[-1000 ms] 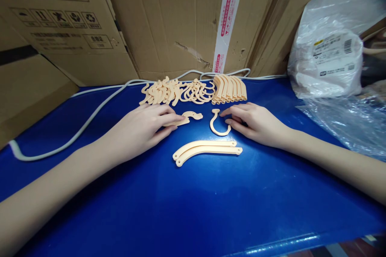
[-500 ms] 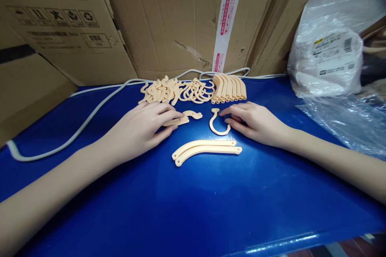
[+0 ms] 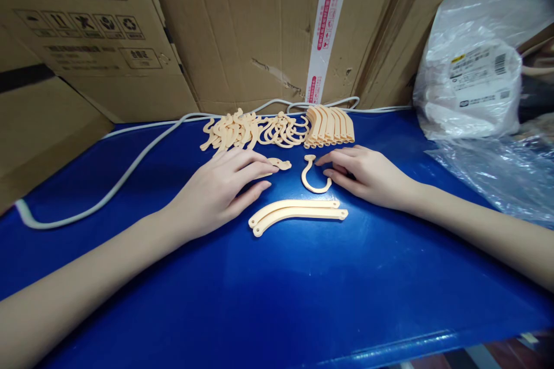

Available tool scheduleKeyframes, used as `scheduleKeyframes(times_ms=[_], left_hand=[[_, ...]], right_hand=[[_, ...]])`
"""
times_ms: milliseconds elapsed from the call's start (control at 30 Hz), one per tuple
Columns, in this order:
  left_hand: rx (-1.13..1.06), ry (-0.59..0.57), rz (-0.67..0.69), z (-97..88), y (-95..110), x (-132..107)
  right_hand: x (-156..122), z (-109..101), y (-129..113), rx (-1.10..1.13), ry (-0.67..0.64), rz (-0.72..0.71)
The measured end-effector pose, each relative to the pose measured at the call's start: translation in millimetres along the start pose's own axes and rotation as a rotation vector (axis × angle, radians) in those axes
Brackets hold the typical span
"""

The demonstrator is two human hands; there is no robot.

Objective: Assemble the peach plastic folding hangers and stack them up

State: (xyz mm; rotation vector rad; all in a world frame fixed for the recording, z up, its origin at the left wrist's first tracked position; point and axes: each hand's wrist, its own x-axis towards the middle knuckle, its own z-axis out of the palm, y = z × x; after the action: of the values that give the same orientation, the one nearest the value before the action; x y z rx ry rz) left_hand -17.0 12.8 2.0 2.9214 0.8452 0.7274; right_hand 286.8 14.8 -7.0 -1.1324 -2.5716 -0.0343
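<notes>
My left hand [image 3: 229, 185] lies over small cream plastic pieces [image 3: 284, 165], fingers stretched and thumb apart; the hand hides part of them. A cream hanger hook [image 3: 315, 188] rests flat near the middle of the table. Beside its right side is my right hand [image 3: 372, 177], fingers loosely bent, thumb and index finger apart, the fingertips close to or touching the hook. Closer to me, two curved hanger arms [image 3: 298, 213] with holes at their ends lie side by side.
Along the back sit a pile of small curved pieces [image 3: 236, 128], a heap of hooks [image 3: 283, 131] and a row of hanger arms [image 3: 331, 127]. A white cable [image 3: 142, 153] crosses the blue table [image 3: 277, 300]. Cardboard boxes [image 3: 242, 29] and a plastic-wrapped packet [image 3: 476, 81] stand behind.
My left hand has shifted right over the small pieces and now covers more of them. My right hand, the hook and the two arms have stayed in place.
</notes>
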Motion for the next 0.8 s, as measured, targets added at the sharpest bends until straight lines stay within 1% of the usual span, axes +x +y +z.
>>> scheduleKeyframes(times_ms=[33,100,167,200,267,367,500,800], left_hand=[[-0.061,0.01,-0.028,-1.4,6,0],[-0.194,0.034,-0.136,-3.7,18,0],[-0.211,0.008,-0.188,-4.2,28,0],[-0.187,-0.018,-0.18,-3.6,31,0],[-0.123,-0.077,-0.123,-1.4,32,0],[-0.101,-0.137,-0.054,1.9,26,1],[-0.122,-0.129,-0.055,2.1,20,2],[-0.118,-0.103,-0.038,2.1,20,2]], right_hand=[[0,0,0,0.001,-0.002,-0.001],[0,0,-1,0.003,-0.005,-0.007],[1,-1,-1,0.004,-0.006,-0.012],[1,-1,-1,0.006,-0.005,-0.013],[1,-1,-1,0.01,-0.001,-0.011],[0,-1,0,0.011,0.001,-0.01],[0,-1,0,0.006,-0.001,-0.008],[0,-1,0,0.009,-0.002,0.0]])
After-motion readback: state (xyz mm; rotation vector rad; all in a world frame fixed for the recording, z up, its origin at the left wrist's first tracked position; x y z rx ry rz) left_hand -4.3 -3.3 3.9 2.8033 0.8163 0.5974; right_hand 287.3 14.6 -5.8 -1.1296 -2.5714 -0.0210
